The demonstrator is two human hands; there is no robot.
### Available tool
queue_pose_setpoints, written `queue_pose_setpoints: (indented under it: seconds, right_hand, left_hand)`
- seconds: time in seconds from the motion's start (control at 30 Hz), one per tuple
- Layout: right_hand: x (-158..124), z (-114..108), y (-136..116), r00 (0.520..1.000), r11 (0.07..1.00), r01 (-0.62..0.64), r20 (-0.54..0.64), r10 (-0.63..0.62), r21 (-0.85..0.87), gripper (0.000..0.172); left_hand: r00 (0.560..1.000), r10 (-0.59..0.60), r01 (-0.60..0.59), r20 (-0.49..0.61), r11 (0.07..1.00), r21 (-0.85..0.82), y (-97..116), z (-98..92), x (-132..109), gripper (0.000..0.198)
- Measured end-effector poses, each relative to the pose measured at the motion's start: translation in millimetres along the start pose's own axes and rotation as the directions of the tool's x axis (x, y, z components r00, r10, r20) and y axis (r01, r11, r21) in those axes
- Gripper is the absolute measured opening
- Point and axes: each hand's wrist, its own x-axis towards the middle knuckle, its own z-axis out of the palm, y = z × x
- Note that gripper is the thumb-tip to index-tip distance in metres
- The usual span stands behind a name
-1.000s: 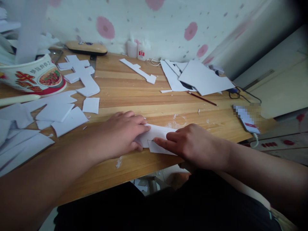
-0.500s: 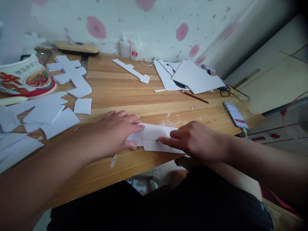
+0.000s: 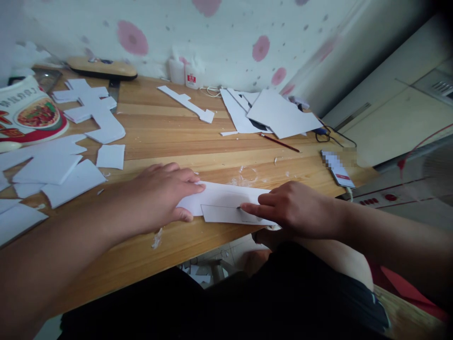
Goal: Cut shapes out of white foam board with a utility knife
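A strip of white foam board (image 3: 222, 192) lies at the table's front edge, with a thin dark line running along its lower part. My left hand (image 3: 166, 191) presses flat on the strip's left end, fingers stretched out and thumb apart. Over its right part, my right hand (image 3: 290, 208) is closed, index finger pointing left along the board. From under that fingertip shows the thin dark tip of what looks like a craft knife (image 3: 239, 207), touching the line. The palm hides the rest of the tool.
White board offcuts (image 3: 76, 182) and cut shapes (image 3: 94, 106) lie left, beside a noodle tub (image 3: 33, 111). At the back stand white bottles (image 3: 191, 75). Larger sheets (image 3: 283, 113), a pencil (image 3: 279, 142) and a phone (image 3: 336, 169) are on the right. White crumbs dot the table (image 3: 159, 146).
The tool's tip has moved right along the board, and the dark line behind it is longer. My left hand stays on the strip. The whole view has shifted slightly.
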Motion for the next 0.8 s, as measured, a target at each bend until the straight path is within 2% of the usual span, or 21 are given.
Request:
queue_pose_setpoints:
  seconds: [0.27, 0.33, 0.4, 0.43, 0.5, 0.57, 0.63, 0.73, 0.8]
  right_hand:
    - [-3, -1, 3, 1.0, 1.0, -0.027, 0.017, 0.027, 0.009, 0.051]
    - [-8, -1, 8, 0.999, 0.997, -0.037, -0.034, 0.039, 0.069, 0.05]
    - [-18, 1, 9, 0.98, 0.97, -0.082, -0.156, 0.12, 0.227, 0.046]
    - [-23, 4, 7, 0.956, 0.934, -0.107, -0.224, 0.191, 0.342, 0.043]
    - [-33, 15, -2, 0.878, 0.798, -0.126, -0.307, 0.366, 0.59, 0.04]
    - [-39, 32, -17, 0.814, 0.621, -0.122, -0.28, 0.509, 0.774, 0.036]
    - [-39, 51, -32, 0.753, 0.471, -0.13, -0.222, 0.619, 0.873, 0.035]
    - [-30, 68, -43, 0.557, 0.239, -0.078, -0.157, 0.815, 0.968, 0.038]
    - [-20, 69, -41, 0.47, 0.127, -0.054, -0.087, 0.878, 0.99, 0.04]
  left_hand:
    - [1.0, -0.002, 0.002, -0.007, 1.0, -0.007, 0, -1.9, 0, 0.058]
    - [1.0, -0.001, 0.001, -0.007, 1.0, -0.014, 0, -2.1, -1, 0.057]
    - [1.0, -0.009, 0.009, -0.007, 1.0, -0.009, 2, -2.4, -3, 0.055]
    - [1.0, -0.013, 0.013, -0.01, 1.0, -0.002, 3, -2.6, -4, 0.054]
    - [0.999, -0.024, 0.025, -0.026, 0.999, 0.021, 8, -3.9, -6, 0.049]
    - [0.998, -0.05, 0.051, -0.031, 0.997, 0.05, 13, -6.6, -7, 0.046]
    - [0.996, -0.082, 0.083, -0.022, 0.994, 0.074, 20, -10.8, -8, 0.047]
    - [0.995, -0.101, 0.101, 0.004, 0.991, 0.085, 30, -16.1, -9, 0.058]
    - [0.994, -0.106, 0.103, 0.028, 0.991, 0.087, 36, -16.1, -11, 0.062]
